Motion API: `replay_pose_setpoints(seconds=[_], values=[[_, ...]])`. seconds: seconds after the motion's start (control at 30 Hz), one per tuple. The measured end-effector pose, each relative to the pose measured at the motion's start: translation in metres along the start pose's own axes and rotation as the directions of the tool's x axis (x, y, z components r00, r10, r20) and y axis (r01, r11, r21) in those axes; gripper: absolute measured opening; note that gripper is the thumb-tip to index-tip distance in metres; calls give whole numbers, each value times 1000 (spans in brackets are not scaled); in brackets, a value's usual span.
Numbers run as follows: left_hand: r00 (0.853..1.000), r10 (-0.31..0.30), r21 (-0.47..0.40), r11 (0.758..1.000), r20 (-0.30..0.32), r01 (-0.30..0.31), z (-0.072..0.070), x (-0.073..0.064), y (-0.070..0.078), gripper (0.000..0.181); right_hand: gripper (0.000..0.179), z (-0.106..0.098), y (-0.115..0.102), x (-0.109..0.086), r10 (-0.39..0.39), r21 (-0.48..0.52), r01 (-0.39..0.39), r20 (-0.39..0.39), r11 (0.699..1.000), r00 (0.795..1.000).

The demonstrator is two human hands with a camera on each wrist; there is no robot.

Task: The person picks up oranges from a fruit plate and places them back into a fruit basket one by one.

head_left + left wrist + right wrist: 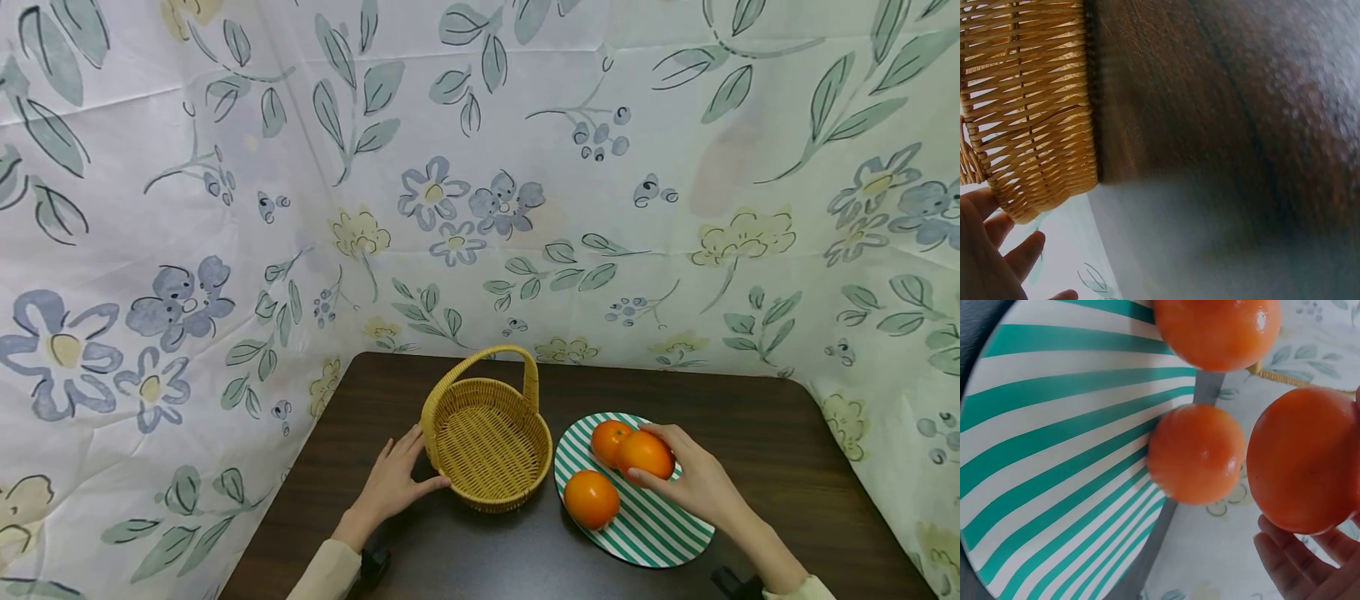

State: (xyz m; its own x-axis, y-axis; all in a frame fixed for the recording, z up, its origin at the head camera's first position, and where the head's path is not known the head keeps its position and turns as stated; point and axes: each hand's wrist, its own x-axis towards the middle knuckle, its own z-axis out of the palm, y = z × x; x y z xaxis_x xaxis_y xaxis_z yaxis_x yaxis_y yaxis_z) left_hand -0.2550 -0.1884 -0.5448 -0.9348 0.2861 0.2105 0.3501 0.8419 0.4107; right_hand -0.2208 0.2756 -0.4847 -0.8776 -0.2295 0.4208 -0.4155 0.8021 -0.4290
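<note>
My right hand (697, 482) grips an orange (647, 456), held above the round green-and-white striped plate (660, 533). In the right wrist view this orange (1307, 460) is apart from the plate, with fingers curled under it. Two more oranges lie on the plate: one at the back (609, 440), partly hidden by the held one, and one at the front left (592, 500). My left hand (393, 483) touches the left side of a yellow wicker basket (491, 442), thumb and fingers spread. The basket stands upright with its handle up, and nothing lies inside.
Basket and plate stand side by side on a dark brown wooden table (765, 433). Floral cloth (555, 167) hangs behind the table and along its sides. Dark wrist straps show at both wrists.
</note>
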Motion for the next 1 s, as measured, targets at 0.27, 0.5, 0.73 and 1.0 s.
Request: replay_pose_setpoints(seconds=[0.27,0.5,0.73,1.0], values=[[1000,-11,11,1000,0,11,2,-1,-1,95,61,6,-8,9,-23,27,23,1,999,1000],[1000,-28,-16,999,11,28,0,-2,1,96,62,10,-13,20,-48,32,48,-10,998,999],[999,-41,-25,999,19,42,-1,-2,1,97,62,15,-22,30,-43,57,42,10,997,999],[998,-49,-31,998,31,50,-1,-1,3,97,61,21,-29,41,-53,80,52,22,995,998]])
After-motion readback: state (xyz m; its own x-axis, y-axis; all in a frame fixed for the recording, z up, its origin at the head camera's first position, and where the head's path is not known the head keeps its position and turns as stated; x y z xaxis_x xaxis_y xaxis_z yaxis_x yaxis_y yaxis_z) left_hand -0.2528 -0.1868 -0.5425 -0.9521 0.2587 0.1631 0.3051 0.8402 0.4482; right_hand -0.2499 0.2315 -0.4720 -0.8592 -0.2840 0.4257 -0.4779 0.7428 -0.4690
